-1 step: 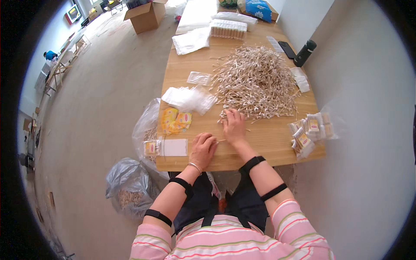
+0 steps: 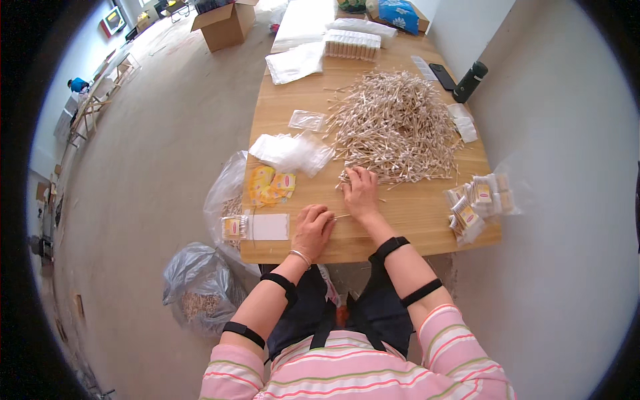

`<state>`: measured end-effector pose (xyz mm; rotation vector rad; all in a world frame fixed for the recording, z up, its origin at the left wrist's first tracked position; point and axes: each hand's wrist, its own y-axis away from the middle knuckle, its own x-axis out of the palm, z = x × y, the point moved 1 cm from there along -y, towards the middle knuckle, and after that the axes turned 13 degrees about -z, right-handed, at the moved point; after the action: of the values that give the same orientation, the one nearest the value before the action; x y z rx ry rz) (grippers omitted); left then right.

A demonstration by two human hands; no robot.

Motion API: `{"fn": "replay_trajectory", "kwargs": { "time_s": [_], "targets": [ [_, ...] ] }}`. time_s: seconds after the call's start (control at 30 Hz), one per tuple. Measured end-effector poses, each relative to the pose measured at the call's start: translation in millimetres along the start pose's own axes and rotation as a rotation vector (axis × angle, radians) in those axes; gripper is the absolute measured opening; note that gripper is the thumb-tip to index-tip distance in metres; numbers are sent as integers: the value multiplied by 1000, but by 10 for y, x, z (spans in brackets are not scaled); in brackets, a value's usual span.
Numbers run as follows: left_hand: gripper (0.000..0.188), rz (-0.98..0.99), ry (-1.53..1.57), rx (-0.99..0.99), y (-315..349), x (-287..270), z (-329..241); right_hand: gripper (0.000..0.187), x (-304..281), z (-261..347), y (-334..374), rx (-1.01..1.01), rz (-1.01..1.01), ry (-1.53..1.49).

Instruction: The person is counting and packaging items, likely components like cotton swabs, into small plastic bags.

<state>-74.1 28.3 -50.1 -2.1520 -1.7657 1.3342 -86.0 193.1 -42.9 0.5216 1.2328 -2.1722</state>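
Swab pile [image 2: 403, 127] meets right hand [image 2: 362, 195]

The left hand [image 2: 312, 231] curls closed on one swab [image 2: 343, 216], its other end hidden. Beyond it, the right hand's fingers bend at the pile's near edge; whether they pinch anything, I cannot tell. Nothing visibly differs from the earlier view, so the picking seems no further along.

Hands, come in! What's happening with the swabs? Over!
Left hand curled, single swab poking out rightward. Right hand at swab pile, near edge. Yellow packets off left, not between hands and pile.
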Motion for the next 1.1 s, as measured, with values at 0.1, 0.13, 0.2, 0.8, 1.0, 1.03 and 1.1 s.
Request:
{"fn": "replay_trajectory", "kwargs": {
  "time_s": [0.1, 0.13, 0.2, 0.8, 1.0, 1.03, 1.1],
  "targets": [
    [15, -4, -5, 30, 14, 9, 45, 28, 43, 35, 47, -78, 107, 97],
    [15, -19, -11, 45, 16, 7, 45, 26, 66, 53, 120, -68, 124, -4],
    [15, -34, -12, 59, 22, 21, 39, 25, 48, 33, 262, -59, 142, -100],
    [11, 16, 25, 121, 13, -8, 52, 22, -381, 11, 471, 186, 76, 185],
    [47, -32, -78, -9, -17, -26, -28, 5, -385, 75, 548, 39, 26, -25],
    [55, -33, -89, -27, -10, -27, -25, 6, -405, 71, 539, 53, 14, -36],
    [62, -34, -101, -49, -1, -30, -10, 7, -426, 69, 524, 68, 5, -47]
  ]
}}
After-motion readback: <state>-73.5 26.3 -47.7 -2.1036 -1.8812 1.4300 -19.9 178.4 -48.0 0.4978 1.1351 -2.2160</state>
